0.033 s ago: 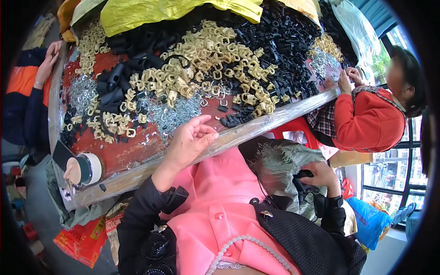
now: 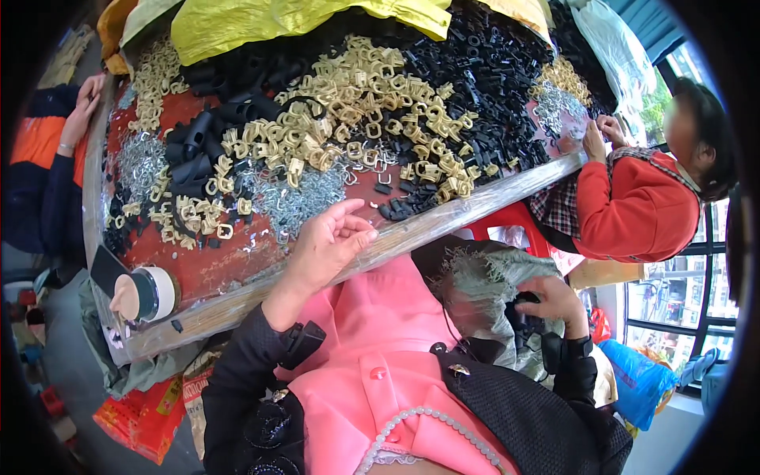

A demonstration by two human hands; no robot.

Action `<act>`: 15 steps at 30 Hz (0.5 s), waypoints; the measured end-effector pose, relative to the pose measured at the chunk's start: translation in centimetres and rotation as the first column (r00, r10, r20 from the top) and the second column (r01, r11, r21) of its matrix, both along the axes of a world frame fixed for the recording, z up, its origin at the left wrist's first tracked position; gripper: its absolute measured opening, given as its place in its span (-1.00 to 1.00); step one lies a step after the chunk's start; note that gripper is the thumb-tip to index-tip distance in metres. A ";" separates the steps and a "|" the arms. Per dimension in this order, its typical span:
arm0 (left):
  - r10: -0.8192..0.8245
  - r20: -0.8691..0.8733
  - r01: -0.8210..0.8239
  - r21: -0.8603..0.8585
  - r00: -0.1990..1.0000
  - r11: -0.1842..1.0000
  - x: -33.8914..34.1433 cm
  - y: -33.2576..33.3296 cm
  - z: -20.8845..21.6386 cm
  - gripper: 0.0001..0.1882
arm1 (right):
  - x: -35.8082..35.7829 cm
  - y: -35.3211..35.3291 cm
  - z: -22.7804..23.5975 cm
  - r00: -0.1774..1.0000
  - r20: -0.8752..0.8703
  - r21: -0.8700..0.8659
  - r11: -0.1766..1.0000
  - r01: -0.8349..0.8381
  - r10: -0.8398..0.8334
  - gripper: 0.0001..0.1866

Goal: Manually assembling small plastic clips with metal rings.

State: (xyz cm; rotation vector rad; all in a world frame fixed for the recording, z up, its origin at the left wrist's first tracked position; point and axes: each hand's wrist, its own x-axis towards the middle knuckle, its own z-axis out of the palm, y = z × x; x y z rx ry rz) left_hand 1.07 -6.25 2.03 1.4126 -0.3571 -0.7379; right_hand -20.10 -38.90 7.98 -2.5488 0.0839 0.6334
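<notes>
My left hand (image 2: 326, 244) rests over the near edge of the table, fingers loosely bent and a little apart, with nothing visible in them. Beyond its fingertips lie a heap of small silvery metal clips (image 2: 297, 198), some short black pieces (image 2: 400, 207) and a large pile of cream-coloured plastic buckles (image 2: 317, 131). My right hand (image 2: 558, 305) is low at the right, at the mouth of a grey-green woven sack (image 2: 483, 289). Its fingers are curled round a black plastic piece (image 2: 522, 305), whose exact kind I cannot make out. More black pieces show below that hand.
Black tubular parts (image 2: 194, 142) and a heap of small black parts (image 2: 491, 87) cover the far table. A round white-and-black container (image 2: 154, 293) stands at the near left corner. A co-worker in red (image 2: 633, 206) sits at the right; another person's hands (image 2: 83, 111) rest at the left edge.
</notes>
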 end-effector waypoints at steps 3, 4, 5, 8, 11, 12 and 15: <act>-0.052 0.049 0.049 0.044 0.997 0.998 -0.1 -0.3 -0.4 -0.47 | 4.7 1.2 0.4 0.968 0.217 0.204 0.976 0.080 -0.125 -0.77; -0.057 0.071 0.052 0.068 0.996 0.996 -0.2 0.0 -0.4 -0.47 | 8.0 1.5 0.9 0.957 0.275 0.126 0.990 0.056 -0.089 -0.81; -0.054 0.069 0.049 0.067 0.996 0.997 -0.1 -0.1 -0.3 -0.47 | 11.2 1.7 1.2 0.943 0.327 0.040 0.998 0.046 -0.056 -0.84; -0.168 0.359 0.057 0.301 0.918 0.952 -0.2 -0.8 1.3 -0.49 | 19.7 0.0 -1.4 0.678 0.735 -0.045 0.997 0.057 -0.006 -0.85; -0.170 0.407 0.048 0.291 0.897 0.955 -0.1 -1.3 1.6 -0.51 | 25.8 -1.2 -3.9 0.731 0.682 -0.257 0.945 0.203 0.029 -0.80; -0.162 0.425 0.035 0.289 0.891 0.957 0.1 -1.1 1.4 -0.52 | 27.2 -1.1 -4.9 0.734 0.678 -0.249 0.950 0.189 0.032 -0.80; -0.148 0.403 0.022 0.300 0.903 0.954 0.5 -0.7 0.9 -0.52 | 28.9 -0.8 -6.4 0.830 0.558 -0.356 0.901 0.247 -0.007 -0.79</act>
